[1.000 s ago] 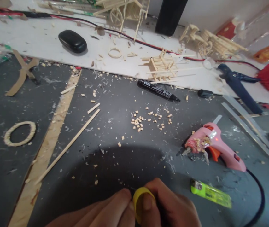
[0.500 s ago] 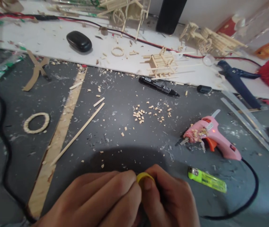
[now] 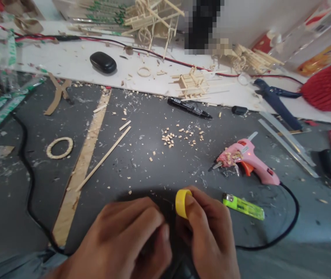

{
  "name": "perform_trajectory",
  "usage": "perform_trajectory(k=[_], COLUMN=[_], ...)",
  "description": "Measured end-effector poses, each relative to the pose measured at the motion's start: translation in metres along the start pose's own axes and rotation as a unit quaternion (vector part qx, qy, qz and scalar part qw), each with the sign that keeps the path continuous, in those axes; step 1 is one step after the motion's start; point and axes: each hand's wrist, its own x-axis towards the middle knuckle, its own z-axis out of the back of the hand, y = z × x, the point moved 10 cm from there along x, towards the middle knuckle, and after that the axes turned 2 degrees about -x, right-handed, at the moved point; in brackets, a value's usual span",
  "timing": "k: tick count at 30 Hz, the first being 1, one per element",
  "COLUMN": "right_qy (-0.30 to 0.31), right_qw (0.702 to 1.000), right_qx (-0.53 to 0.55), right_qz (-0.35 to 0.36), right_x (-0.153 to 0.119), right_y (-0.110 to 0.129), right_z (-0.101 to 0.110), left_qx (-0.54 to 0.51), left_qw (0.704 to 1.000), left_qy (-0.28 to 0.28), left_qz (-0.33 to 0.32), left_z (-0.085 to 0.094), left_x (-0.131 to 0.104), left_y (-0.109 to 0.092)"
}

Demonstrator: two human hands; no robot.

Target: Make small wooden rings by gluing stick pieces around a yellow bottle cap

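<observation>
Pinched between the thumb and fingers of my right hand (image 3: 212,228) is a short yellow ring (image 3: 181,203), standing on its side with its outer band facing left. My left hand (image 3: 127,236) is apart from it, to the left, fingers curled in and thumb bent against them. Whether anything small is inside that grip is hidden. Close to my right hand lies a bright green lighter (image 3: 245,207). Beyond both hands, small cut wooden bits (image 3: 168,138) are scattered on the grey table (image 3: 142,170).
A pink glue gun (image 3: 249,159) with a black cord rests at the right. At the left are a wooden strip (image 3: 80,170), a thin stick (image 3: 104,159) and a beaded-looking wooden ring (image 3: 59,148). A black marker (image 3: 188,107) lies farther back, before stick models (image 3: 193,83) on a white board.
My hands have moved apart, and the yellow ring has come away from my left hand, staying in my right and showing more fully. The whole view has shifted slightly.
</observation>
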Motion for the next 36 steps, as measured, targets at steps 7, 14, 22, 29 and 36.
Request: perform_trajectory(k=[7,14,22,29,36], right_qy=[0.073,0.084,0.114,0.199,0.23], right_qw=[0.997,0.992,0.966,0.944,0.931], right_qx=[0.024,-0.015,-0.144,-0.181,-0.187], right_qz=[0.011,0.093,0.18,0.191,0.211], right_x=[0.001,0.004,-0.013,-0.007,-0.007], right_y=[0.009,0.042,0.066,0.055,0.047], right_z=[-0.006,-0.008,-0.013,-0.025,-0.027], left_qx=[-0.152,-0.073,-0.031,-0.035,-0.051], left_qw=[0.986,0.996,0.998,0.999,0.999], left_qy=[0.008,-0.047,-0.048,-0.025,-0.008], left_qz=[0.069,0.01,-0.012,-0.009,0.008], left_z=[0.006,0.018,0.02,0.002,-0.008], left_x=[0.013,0.017,0.012,0.008,0.005], left_y=[0.021,0.004,0.002,0.011,0.02])
